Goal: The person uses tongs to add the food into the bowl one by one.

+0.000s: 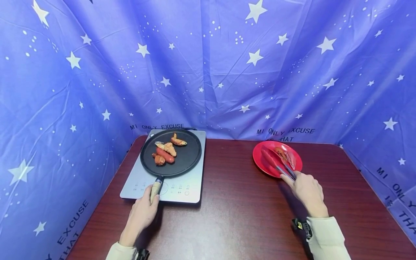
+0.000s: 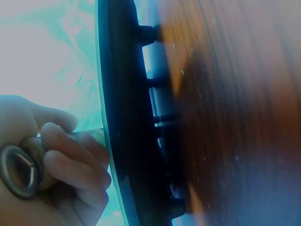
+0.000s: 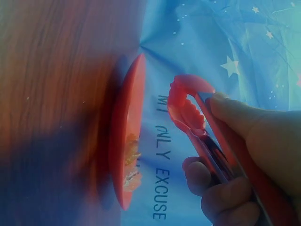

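Note:
My left hand (image 1: 140, 213) grips the pale handle (image 1: 156, 187) of a black flat frying pan (image 1: 186, 159); its fingers curl round the handle in the left wrist view. On the pan lie a red sausage (image 1: 165, 155), a browned chunk (image 1: 159, 160), a fried piece (image 1: 170, 148) and a wing-like piece (image 1: 178, 141). My right hand (image 1: 309, 191) holds tongs (image 3: 221, 141) with red scalloped tips over a red plate (image 1: 260, 163). The tips stand apart with nothing between them in the right wrist view. Food pieces (image 1: 280, 152) lie on the plate, partly hidden by the tongs.
The pan rests on a silver induction cooker (image 1: 130, 189) at the table's left. Dark reddish wood table (image 1: 234, 202) lies between cooker and plate. A blue star-patterned curtain (image 1: 227, 90) hangs behind and at both sides of the table.

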The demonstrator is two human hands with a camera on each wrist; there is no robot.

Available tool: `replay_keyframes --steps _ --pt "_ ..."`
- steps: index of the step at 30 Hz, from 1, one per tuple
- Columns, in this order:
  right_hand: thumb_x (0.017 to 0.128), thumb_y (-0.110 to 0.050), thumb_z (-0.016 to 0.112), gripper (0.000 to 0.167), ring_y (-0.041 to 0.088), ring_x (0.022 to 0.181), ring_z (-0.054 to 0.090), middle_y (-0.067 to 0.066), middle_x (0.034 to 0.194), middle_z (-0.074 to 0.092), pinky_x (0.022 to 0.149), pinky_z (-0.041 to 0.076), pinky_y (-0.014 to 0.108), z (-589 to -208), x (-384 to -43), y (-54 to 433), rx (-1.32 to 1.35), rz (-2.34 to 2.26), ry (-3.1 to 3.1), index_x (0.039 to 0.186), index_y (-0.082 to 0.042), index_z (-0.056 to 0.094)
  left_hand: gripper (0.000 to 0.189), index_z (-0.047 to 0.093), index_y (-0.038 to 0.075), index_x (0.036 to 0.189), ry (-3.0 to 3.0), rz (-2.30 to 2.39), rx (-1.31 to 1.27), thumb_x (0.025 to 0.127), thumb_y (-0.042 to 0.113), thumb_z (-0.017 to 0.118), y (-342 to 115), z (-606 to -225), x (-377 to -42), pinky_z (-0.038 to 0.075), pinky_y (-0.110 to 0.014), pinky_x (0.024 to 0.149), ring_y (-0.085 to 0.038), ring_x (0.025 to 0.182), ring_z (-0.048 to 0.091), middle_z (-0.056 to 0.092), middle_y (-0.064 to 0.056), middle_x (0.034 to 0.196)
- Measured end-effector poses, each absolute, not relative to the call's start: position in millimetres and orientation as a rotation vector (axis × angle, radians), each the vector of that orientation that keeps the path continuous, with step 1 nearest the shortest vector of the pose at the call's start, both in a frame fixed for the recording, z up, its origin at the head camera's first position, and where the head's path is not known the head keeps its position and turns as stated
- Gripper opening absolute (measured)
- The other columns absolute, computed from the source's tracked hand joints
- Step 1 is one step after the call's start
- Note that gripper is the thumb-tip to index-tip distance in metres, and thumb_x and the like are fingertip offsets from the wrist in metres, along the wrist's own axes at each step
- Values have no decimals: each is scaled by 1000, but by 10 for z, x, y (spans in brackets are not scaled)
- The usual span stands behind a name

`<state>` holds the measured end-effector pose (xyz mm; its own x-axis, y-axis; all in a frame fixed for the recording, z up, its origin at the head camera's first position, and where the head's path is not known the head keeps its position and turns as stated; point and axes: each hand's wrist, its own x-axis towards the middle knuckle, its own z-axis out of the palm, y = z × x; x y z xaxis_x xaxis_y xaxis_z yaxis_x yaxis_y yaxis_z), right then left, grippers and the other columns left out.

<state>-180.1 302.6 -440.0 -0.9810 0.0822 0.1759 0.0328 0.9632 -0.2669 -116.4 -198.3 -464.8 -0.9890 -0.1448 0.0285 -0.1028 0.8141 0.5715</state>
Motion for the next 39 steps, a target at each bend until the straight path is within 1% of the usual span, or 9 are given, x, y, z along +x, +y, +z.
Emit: replay_keyframes --steps 5,11,17,23,27,34,39 --pt "86 -54 59 56 42 53 52 25 63 54 45 40 51 -4374 -1783 2985 -82 392 -2916 84 1 60 47 40 8 138 -2928 -913 203 95 26 50 -1981 -4652 -1170 43 -47 57 -30 68 58 62 -20 89" --pt "87 -53 60 52 42 52 52 25 62 54 44 39 50 -4344 -1762 2942 -59 392 -2877 80 -1 58 47 40 8 138 -2919 -919 199 95 26 49 -1976 -4661 -1186 43 -47 58 -29 69 59 63 -20 90" --pt "86 -53 60 52 41 50 51 21 58 52 45 39 51 -4289 -1736 2881 -37 385 -2848 75 -3 55 47 39 10 138 -2929 -930 209 95 27 48 -1979 -4666 -1187 43 -47 58 -28 68 58 62 -18 89" --pt "86 -51 61 50 42 51 52 22 59 53 45 39 52 -4219 -1710 2792 -12 387 -2808 81 -1 59 46 40 10 137 -2923 -927 204 95 26 49 -1983 -4669 -1176 43 -48 59 -29 69 59 62 -19 89" --pt "86 -48 63 48 43 49 51 23 58 52 43 38 52 -4180 -1702 2717 13 385 -2771 82 0 60 47 40 10 138 -2924 -932 210 95 27 48 -1982 -4667 -1176 43 -48 59 -30 71 59 63 -20 92" --pt "85 -49 64 47 43 48 51 15 53 48 42 38 51 -4141 -1728 2581 54 386 -2751 74 -5 54 47 40 9 138 -2923 -935 207 95 27 49 -1990 -4667 -1176 43 -48 60 -30 71 59 63 -20 91" --pt "83 -50 65 46 44 49 52 13 53 48 43 38 52 -4112 -1744 2478 80 394 -2728 73 -6 55 47 40 9 138 -2923 -941 202 95 26 50 -1989 -4665 -1171 43 -48 59 -29 69 58 62 -19 90"
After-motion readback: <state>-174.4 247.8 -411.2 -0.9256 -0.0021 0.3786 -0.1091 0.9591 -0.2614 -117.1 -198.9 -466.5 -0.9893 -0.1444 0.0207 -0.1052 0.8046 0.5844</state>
